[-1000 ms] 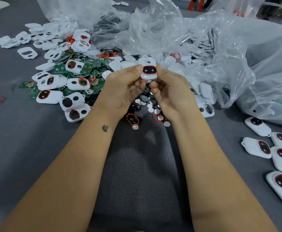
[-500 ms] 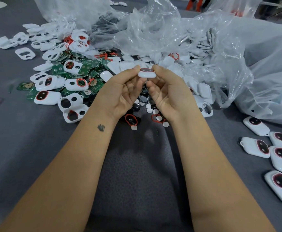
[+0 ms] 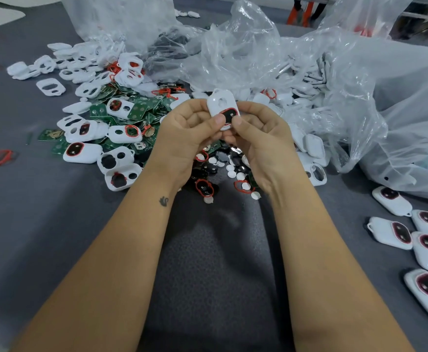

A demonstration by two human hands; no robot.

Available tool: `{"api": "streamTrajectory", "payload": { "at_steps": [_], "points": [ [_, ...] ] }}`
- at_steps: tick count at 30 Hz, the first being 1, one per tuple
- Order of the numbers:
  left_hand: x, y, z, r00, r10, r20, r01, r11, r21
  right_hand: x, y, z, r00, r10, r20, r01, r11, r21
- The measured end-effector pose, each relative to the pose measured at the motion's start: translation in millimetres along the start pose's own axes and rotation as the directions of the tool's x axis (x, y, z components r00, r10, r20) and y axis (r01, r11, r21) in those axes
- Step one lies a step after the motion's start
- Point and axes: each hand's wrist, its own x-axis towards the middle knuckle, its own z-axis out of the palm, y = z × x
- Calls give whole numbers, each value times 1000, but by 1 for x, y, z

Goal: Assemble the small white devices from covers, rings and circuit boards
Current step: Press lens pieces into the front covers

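A small white device (image 3: 220, 102) with a red ring and a dark oval window is held upright above the table's middle. My left hand (image 3: 187, 130) and my right hand (image 3: 261, 133) both pinch it, thumbs pressing on its lower front. Loose white covers (image 3: 51, 87), green circuit boards (image 3: 141, 110) and red rings (image 3: 1, 156) lie in a heap to the left. Small black and white round parts (image 3: 223, 163) sit under my hands.
Crumpled clear plastic bags (image 3: 335, 80) holding more white covers fill the back and right. Several finished white devices (image 3: 390, 232) lie on the grey cloth (image 3: 29, 224) at the right edge. A lone red ring lies at the far left.
The device has been turned from lying flat between my fingertips to standing upright with its front facing me. Both thumbs now press on its window end.
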Motion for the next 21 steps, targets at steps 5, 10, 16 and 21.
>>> {"api": "streamTrajectory", "payload": {
  "at_steps": [5,10,16,21],
  "points": [
    [1,1,-2,970,214,116,-226,969,102,0,-2,-1,996,-67,58,61,994,92],
    [1,0,-2,953,240,182,-267,954,139,1,-1,-3,997,-53,48,47,993,113],
    [2,-4,-1,982,171,86,-183,969,164,-1,0,0,996,-92,12,91,996,23],
    [6,-3,1,986,-25,-167,42,994,101,-3,4,9,909,-379,-173,245,822,-514]
  ]
}}
